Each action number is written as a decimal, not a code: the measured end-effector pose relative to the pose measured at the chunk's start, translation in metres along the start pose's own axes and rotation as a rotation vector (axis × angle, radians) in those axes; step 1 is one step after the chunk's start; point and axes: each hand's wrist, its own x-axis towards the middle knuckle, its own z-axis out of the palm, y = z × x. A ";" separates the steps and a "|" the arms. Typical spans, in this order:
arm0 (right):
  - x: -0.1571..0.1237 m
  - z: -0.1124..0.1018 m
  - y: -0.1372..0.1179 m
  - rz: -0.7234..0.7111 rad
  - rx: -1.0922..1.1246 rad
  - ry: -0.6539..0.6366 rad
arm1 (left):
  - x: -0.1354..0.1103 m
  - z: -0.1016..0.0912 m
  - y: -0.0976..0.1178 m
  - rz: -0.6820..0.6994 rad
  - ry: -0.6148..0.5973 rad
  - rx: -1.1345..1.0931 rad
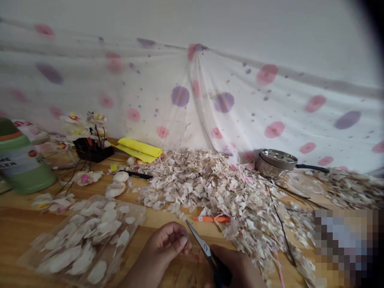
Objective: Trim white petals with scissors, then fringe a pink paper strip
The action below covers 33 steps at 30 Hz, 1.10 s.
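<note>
At the bottom of the view, my left hand (168, 246) pinches a tiny scrap (183, 241) between thumb and fingertips; its material is too small to tell. My right hand (234, 268) is shut on the black handles of a pair of steel scissors (199, 241), whose nearly closed blades point up and left toward that pinch. To the left lies a clear plastic tray (132, 216) of white petal shapes. Ahead spreads a large heap of cream and pink paper scraps (204, 188), and an orange pen (211, 219) lies at its near edge.
A wooden table (168, 218) bears a green container (22, 164), a black holder with artificial flowers (93, 150), folded yellow paper (139, 150), and a steel pan (277, 162). A spotted sheet (180, 80) hangs behind. A pixelated patch (345, 248) hides the lower right.
</note>
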 end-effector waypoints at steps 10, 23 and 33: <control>0.000 -0.003 -0.002 0.030 0.212 0.087 | -0.002 0.000 0.002 -0.079 0.122 0.053; -0.006 -0.005 -0.012 0.032 0.265 0.061 | -0.002 -0.004 0.010 -0.051 0.091 0.104; -0.008 -0.011 -0.024 0.031 -0.015 0.050 | 0.000 -0.007 0.015 0.029 0.050 0.115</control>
